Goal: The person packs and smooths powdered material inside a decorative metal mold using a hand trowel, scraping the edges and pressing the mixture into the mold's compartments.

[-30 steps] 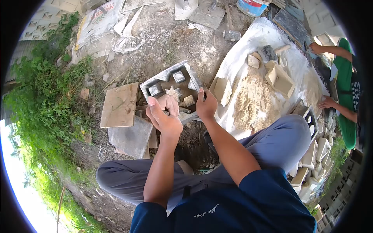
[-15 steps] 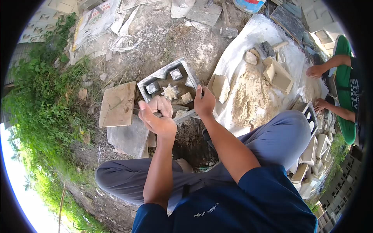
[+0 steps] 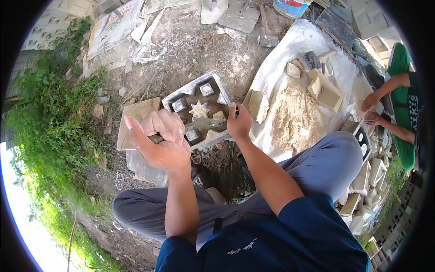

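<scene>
A grey metal mould lies tilted on the ground in front of me, with a raised star in its middle and square blocks around it. My right hand grips its right edge, thumb on top. My left hand is raised over the mould's lower left side, closed around a dark handle. A flat grey bar reaches across the mould from behind this fist; whether it joins the handle I cannot tell. The fist hides part of the mould and of a square board.
Right of the mould, a white sack sheet bears a sand pile and a box-shaped block. A hammer and a bucket lie beyond. At far right, a co-worker's hands are near another mould. Plants grow left.
My left fist has moved left and up towards the camera, still closed on the handle. My right hand stays on the mould's edge. The co-worker's hands have come together.
</scene>
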Demonstrator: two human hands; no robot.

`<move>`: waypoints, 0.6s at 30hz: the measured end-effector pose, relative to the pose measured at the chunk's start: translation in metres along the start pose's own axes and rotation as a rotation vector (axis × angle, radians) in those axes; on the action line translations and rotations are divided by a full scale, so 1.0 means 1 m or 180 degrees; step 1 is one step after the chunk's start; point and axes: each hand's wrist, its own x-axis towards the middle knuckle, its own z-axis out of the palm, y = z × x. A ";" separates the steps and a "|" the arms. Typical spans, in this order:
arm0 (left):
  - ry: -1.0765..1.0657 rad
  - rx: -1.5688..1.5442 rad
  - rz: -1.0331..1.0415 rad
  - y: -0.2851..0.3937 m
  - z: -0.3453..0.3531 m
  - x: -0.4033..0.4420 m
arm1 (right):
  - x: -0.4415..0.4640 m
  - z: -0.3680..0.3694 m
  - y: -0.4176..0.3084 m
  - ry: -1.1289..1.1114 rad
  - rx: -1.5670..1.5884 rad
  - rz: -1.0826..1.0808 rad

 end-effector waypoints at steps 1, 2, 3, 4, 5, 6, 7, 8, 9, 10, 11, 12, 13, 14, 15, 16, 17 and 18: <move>0.0097 -0.0103 0.0071 -0.001 -0.003 0.002 | 0.000 0.002 0.000 -0.0005 0.0022 -0.0008; 0.0081 -0.0101 0.0092 -0.001 0.000 0.001 | 0.001 0.002 0.001 -0.0084 -0.0014 0.0023; 0.0421 0.0164 0.0100 -0.001 0.003 -0.002 | 0.003 0.000 -0.001 -0.0156 -0.0059 0.0058; 0.0590 0.0292 0.0095 -0.002 0.003 -0.004 | 0.004 0.000 -0.002 -0.0138 -0.0056 0.0061; 0.0758 0.0419 0.0084 -0.002 0.003 -0.006 | 0.003 -0.001 -0.002 -0.0134 -0.0038 0.0041; 0.0348 0.0325 0.0118 -0.002 0.000 -0.008 | 0.002 -0.002 -0.001 -0.0141 -0.0028 0.0028; -0.0054 0.0234 0.0149 -0.003 -0.004 -0.011 | 0.000 -0.002 0.000 -0.0153 -0.0047 0.0043; -0.0041 0.0240 0.0137 -0.005 -0.005 -0.013 | 0.000 -0.002 0.000 -0.0092 -0.0084 -0.0031; 0.0108 0.0245 0.0080 -0.009 -0.006 -0.016 | 0.000 -0.001 0.000 -0.0025 -0.0112 -0.0111; 0.0253 0.0250 0.0027 -0.013 -0.008 -0.018 | 0.000 0.001 0.002 -0.0031 -0.0112 -0.0110; 0.0255 0.0251 0.0028 -0.028 -0.015 -0.019 | 0.001 0.002 0.003 -0.0057 -0.0106 -0.0079; 0.0213 0.0637 0.0023 -0.050 -0.026 -0.018 | 0.002 0.003 0.005 -0.0078 -0.0097 -0.0052; 0.0188 0.0832 0.0022 -0.053 -0.027 -0.018 | 0.001 0.005 0.008 -0.0072 -0.0090 -0.0052; 0.0164 0.1027 0.0024 -0.056 -0.028 -0.018 | -0.001 0.007 0.010 -0.0087 -0.0106 -0.0025; -0.0002 0.0774 -0.0196 -0.047 -0.021 -0.019 | 0.002 0.009 0.011 -0.0089 -0.0124 -0.0018; -0.0168 0.0513 -0.0424 -0.037 -0.012 -0.020 | 0.008 0.006 0.005 -0.0073 -0.0132 -0.0039; -0.0645 0.0600 -0.0175 -0.022 -0.005 -0.025 | 0.007 0.002 0.001 -0.0078 0.0001 -0.0030; -0.0629 0.0612 -0.0241 -0.029 -0.009 -0.030 | 0.001 -0.003 0.000 -0.0110 0.0123 0.0000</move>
